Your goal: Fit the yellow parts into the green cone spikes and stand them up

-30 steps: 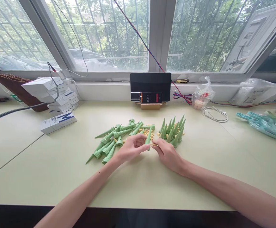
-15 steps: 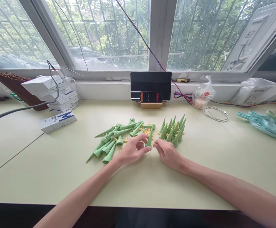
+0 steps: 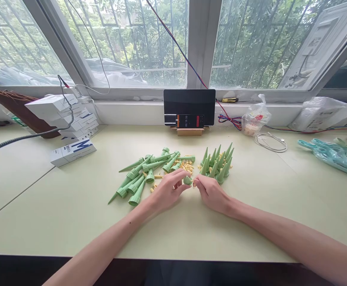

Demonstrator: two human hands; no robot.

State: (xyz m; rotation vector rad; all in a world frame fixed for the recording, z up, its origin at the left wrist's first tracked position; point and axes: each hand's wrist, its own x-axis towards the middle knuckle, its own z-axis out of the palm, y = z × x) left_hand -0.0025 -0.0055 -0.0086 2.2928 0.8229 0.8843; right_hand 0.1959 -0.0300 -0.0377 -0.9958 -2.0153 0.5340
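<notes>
Between the thumb and fingers of my left hand (image 3: pixel 169 188) is a green plant watering spike (image 3: pixel 187 180), seen nearly end-on. Close on its right, my right hand (image 3: pixel 213 194) is closed in a pinch, with a bit of a small yellow plastic piece (image 3: pixel 194 183) showing at the fingertips. Left of my hands lies a loose pile of green watering spikes (image 3: pixel 136 184), pointing various ways. Loose yellow plastic pieces (image 3: pixel 187 167) are scattered beside that pile. To the right, several spikes (image 3: pixel 218 165) stand upright in a tight group, with yellow pieces among them.
A phone (image 3: pixel 190 120) showing a timer leans on a black screen (image 3: pixel 189 101) at the back. White boxes (image 3: pixel 73 151) are at the left. A coiled white cable (image 3: pixel 271 143), a plastic bag (image 3: pixel 255 119) and bagged teal tools (image 3: pixel 331 155) lie at the right.
The spike in my left hand has tipped from upright to nearly end-on towards me. My right hand has stayed almost in place beside it.
</notes>
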